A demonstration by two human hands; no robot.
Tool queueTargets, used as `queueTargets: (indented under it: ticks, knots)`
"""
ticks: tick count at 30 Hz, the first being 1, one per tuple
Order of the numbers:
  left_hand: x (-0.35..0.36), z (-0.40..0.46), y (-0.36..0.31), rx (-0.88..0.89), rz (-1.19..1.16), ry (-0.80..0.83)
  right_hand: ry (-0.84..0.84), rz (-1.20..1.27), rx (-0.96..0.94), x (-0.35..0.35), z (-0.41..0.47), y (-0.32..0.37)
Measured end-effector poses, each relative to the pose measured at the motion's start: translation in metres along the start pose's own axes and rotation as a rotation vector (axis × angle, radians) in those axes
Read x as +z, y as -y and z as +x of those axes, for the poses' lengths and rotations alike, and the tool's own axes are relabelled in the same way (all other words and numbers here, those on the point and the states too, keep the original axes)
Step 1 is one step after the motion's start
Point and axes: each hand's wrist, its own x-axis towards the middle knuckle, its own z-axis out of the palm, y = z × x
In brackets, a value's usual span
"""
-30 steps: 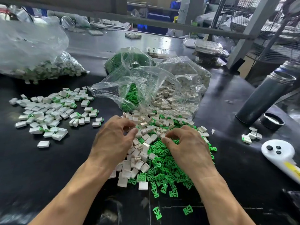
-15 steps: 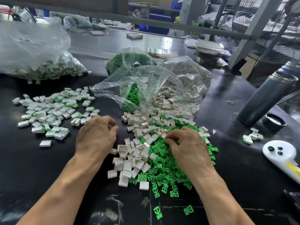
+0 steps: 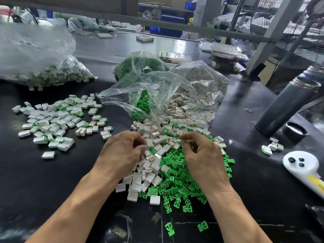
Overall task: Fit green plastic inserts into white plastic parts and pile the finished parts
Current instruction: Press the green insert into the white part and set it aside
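A heap of loose white plastic parts [image 3: 150, 171] lies in the middle of the black table [image 3: 52, 181], with a heap of green inserts [image 3: 177, 185] against its right side. My left hand [image 3: 121, 153] is over the white heap, fingers curled, its blurred fingertips pinching a white part. My right hand [image 3: 203, 156] rests on the green heap, thumb and forefinger pinching a green insert. To the left spreads the pile of finished parts [image 3: 52, 120], white with green showing.
An open clear bag [image 3: 166, 92] behind the heaps spills white parts and green inserts. A second bag of finished parts [image 3: 43, 71] sits at back left. A steel flask [image 3: 287, 102], its lid [image 3: 294, 132], a white controller [image 3: 301, 163] and a few finished parts [image 3: 272, 147] are on the right.
My left hand went left to the edge of the finished pile, then came back to the white heap. My right hand stayed on the green heap, its fingers closing.
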Motion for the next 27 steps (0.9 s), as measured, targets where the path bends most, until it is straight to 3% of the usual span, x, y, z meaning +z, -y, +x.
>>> queueTargets:
  ticks: [7,18,27]
  knots:
    - [-0.001,0.002,0.004,-0.028,0.091,0.011,0.019,0.056,-0.009,0.003,-0.002,0.004]
    - [0.005,0.000,-0.003,-0.027,0.041,-0.015,0.017,0.078,-0.027,0.005,-0.003,0.004]
    - [0.002,-0.007,-0.013,0.078,-0.436,-0.019,-0.092,0.319,0.030,0.006,-0.001,0.004]
